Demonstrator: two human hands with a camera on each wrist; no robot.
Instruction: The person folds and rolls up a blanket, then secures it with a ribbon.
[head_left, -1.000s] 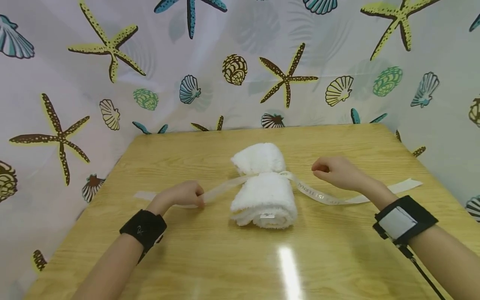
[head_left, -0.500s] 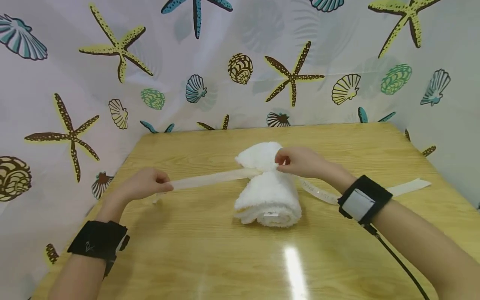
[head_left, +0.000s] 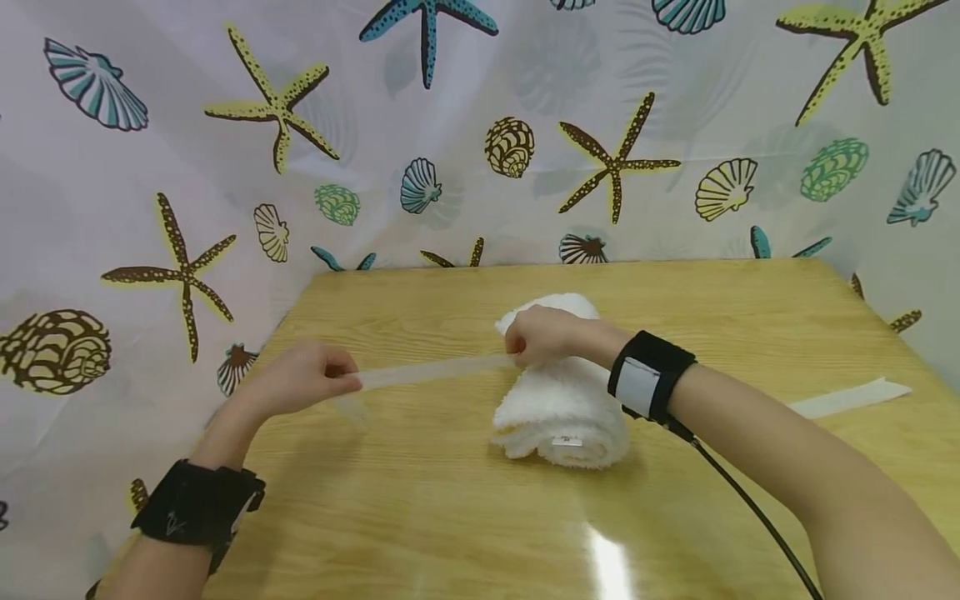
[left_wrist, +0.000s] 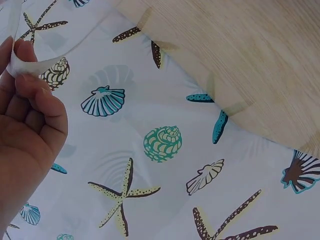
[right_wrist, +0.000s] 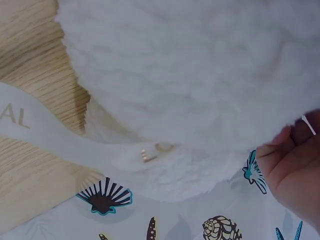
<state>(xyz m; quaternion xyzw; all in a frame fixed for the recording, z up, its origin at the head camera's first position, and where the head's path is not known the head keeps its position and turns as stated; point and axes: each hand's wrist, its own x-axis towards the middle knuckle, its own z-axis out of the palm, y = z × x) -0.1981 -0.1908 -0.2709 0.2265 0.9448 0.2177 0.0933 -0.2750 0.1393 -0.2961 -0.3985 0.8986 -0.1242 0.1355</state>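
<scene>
A rolled white fluffy towel [head_left: 562, 412] lies on the table, drawn in at its middle by a pale ribbon [head_left: 435, 370]. My left hand [head_left: 300, 382] pinches the ribbon's left part between thumb and fingers, and it runs straight to the towel; in the left wrist view the ribbon [left_wrist: 30, 66] bends over the fingertips. With curled fingers, my right hand [head_left: 551, 335] holds the ribbon at the towel's left side, its wrist crossing above the roll. In the right wrist view, the ribbon's other part [right_wrist: 50, 135], with gold letters, passes under the towel's fold. The right forearm partly hides this tail.
The ribbon's free right end [head_left: 855, 397] lies flat on the wooden table [head_left: 450, 517]. A white cloth [head_left: 465, 100] printed with shells and starfish hangs behind and beside the table. A black cable [head_left: 757, 508] trails from the right wristband.
My left hand has lifted the ribbon and moved left, pulling it straight. My right hand has come from the right across the towel to the ribbon on its left side.
</scene>
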